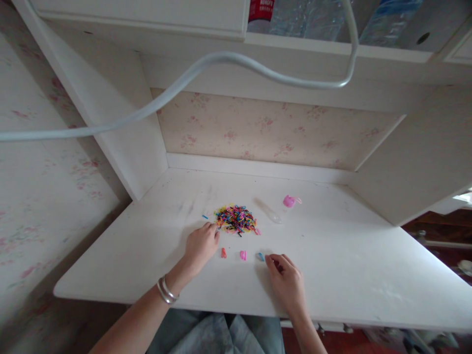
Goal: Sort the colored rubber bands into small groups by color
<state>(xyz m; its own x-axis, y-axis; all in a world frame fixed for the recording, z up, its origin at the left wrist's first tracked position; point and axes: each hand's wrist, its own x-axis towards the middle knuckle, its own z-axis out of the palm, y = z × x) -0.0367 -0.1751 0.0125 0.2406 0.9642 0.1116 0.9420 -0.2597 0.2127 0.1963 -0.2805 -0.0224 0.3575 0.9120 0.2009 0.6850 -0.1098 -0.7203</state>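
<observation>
A heap of small multicoloured rubber bands [236, 219] lies on the white desk. At its near left edge is my left hand [202, 242], fingers curled and thumb pressed in; whatever is between the fingertips is too small to make out. Nearer to me, a row holds a little group of orange-red bands [223, 252], a pink group [243, 255] and a blue group [260, 256]. Just right of the blue one rests my right hand [286, 278], its thumb and fingertips drawn together. Its fingers hide anything they hold. A single blue band [205, 217] sits left of the heap.
Behind the heap to the right lie a clear plastic tube [271, 212] and a pink cap with a loop [289, 201]. A thick white cable [228, 58] crosses the upper view. Shelving with plastic bottles [306, 19] overhangs the desk [354, 265], and side panels flank it.
</observation>
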